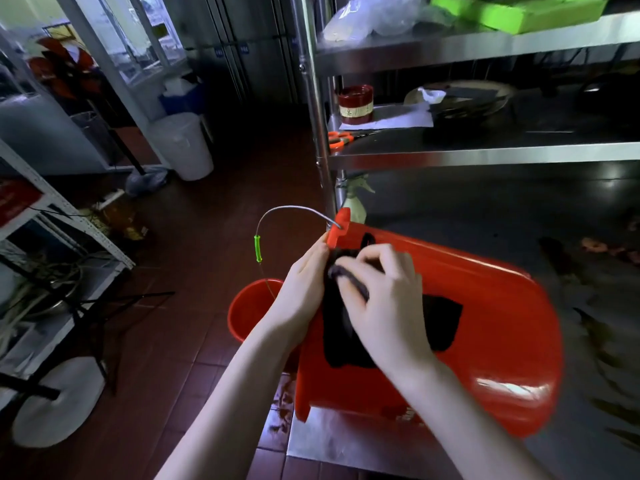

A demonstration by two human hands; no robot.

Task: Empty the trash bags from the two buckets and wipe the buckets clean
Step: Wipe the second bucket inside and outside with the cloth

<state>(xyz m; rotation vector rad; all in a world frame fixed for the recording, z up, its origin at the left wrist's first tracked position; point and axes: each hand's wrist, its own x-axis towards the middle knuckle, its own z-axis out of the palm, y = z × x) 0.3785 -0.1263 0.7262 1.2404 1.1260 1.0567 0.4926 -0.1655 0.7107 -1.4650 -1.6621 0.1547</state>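
Observation:
A red bucket (485,334) lies on its side on the lowest steel shelf (346,441), its mouth toward the left. A black trash bag (443,320) is folded over its rim and down the outside wall. My left hand (301,292) grips the bag at the rim. My right hand (384,296) pinches a bunched fold of the same bag just beside it. The bucket's wire handle with a green grip (257,248) arcs out to the left. A second red bucket (251,306) stands upright on the floor below my left forearm; I cannot see a bag in it.
The steel rack's post (320,133) rises just behind the bucket. Orange scissors (341,138), a red tin (356,103) and a spray bottle (356,199) sit on the shelves. A white lidded bin (185,145) stands across the red tiled floor. White shelving (62,209) is at left.

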